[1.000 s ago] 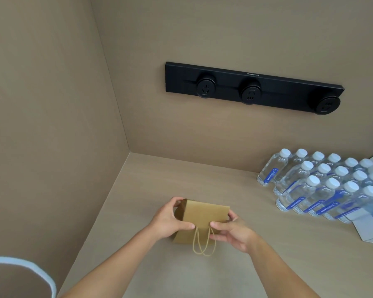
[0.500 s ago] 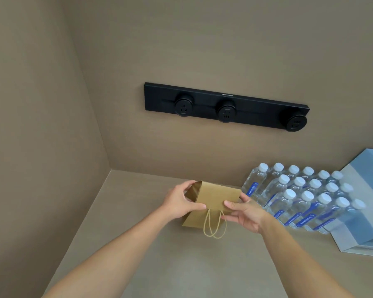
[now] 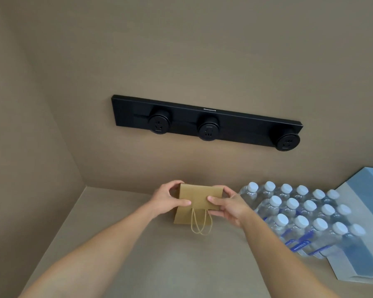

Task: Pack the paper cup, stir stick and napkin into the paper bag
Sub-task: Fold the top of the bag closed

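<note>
A small brown paper bag (image 3: pixel 197 197) with twine handles hanging toward me sits in the middle of the beige counter. Its top flap is folded over. My left hand (image 3: pixel 167 200) grips the bag's left edge, thumb on the front face. My right hand (image 3: pixel 228 204) grips the right edge in the same way. No paper cup, stir stick or napkin shows outside the bag; what lies inside is hidden.
Several shrink-wrapped water bottles (image 3: pixel 299 214) with white caps stand right of the bag. A pale blue box (image 3: pixel 366 211) sits behind them at the far right. A black socket strip (image 3: pixel 207 121) hangs on the back wall. A side wall closes the counter on the left.
Both hands kept hold of the bag and pressed its open top flat, so the folded flap now lies closed. The view also shifted, bringing the bottles nearer.
</note>
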The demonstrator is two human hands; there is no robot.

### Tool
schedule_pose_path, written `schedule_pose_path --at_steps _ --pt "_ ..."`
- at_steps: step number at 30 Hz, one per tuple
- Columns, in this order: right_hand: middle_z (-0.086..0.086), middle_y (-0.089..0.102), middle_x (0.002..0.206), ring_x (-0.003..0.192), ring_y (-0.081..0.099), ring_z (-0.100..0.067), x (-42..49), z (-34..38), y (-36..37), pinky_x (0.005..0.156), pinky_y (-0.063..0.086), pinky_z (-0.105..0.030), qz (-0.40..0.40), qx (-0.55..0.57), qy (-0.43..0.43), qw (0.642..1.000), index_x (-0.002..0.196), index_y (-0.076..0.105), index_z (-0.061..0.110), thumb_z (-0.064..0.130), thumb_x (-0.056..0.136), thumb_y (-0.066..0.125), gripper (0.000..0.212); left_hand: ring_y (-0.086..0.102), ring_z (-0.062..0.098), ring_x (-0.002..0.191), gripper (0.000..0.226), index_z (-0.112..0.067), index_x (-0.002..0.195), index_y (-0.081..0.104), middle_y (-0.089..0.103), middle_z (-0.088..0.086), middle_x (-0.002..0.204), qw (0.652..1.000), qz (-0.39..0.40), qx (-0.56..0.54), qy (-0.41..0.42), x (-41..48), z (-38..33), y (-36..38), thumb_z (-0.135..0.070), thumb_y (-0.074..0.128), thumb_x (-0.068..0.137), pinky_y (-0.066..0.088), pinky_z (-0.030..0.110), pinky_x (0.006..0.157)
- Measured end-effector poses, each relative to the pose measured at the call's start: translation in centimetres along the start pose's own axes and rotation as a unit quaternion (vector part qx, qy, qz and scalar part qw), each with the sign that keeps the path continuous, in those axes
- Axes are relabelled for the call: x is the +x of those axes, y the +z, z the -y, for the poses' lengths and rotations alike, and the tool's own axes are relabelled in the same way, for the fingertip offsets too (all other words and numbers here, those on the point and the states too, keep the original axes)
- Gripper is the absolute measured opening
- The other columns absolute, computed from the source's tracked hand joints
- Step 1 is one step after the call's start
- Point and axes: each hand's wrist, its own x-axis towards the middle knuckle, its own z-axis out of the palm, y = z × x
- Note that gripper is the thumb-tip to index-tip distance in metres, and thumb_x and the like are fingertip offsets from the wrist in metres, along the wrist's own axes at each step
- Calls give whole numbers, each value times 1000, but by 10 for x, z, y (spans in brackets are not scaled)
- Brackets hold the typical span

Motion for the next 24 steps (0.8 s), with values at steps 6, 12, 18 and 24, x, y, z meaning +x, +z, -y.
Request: schedule_pose_path --at_steps 6,12,18,24 --pt "-3 68 103 94 68 -27 36 -23 0 72 60 -39 -45 -22 -9 999 102 63 18 -2 80 75 32 61 27 114 57 -32 108 68 70 4 116 999 -19 -11 -24 33 28 16 -24 94 57 49 45 102" --pt "-3 68 101 77 67 -14 62 -50 5 61 60 -29 -112 -21 -59 992 101 61 19 -10 86 63 33 66 30 105 61 -11 121 56 60 17 134 992 -81 -76 -56 60 44 35 3 84 68 52 46 100" --pt "-5 70 104 85 68 -18 72 -51 0 86 56 -37 -210 -257 -77 940 121 59 17 2 78 75 48 70 26 92 48 -17 104 60 72 10 113 993 -105 22 -50 74 35 39 -6 88 66 56 41 90" --pt "-5 61 104 97 62 -31 64 -36 9 71 50 -36 -248 -512 -102 816 104 47 16 23 79 72 37 63 33 105 59 -19 108 44 61 5 115 942 -94 322 -7 62 19 36 -40 84 70 53 41 81"
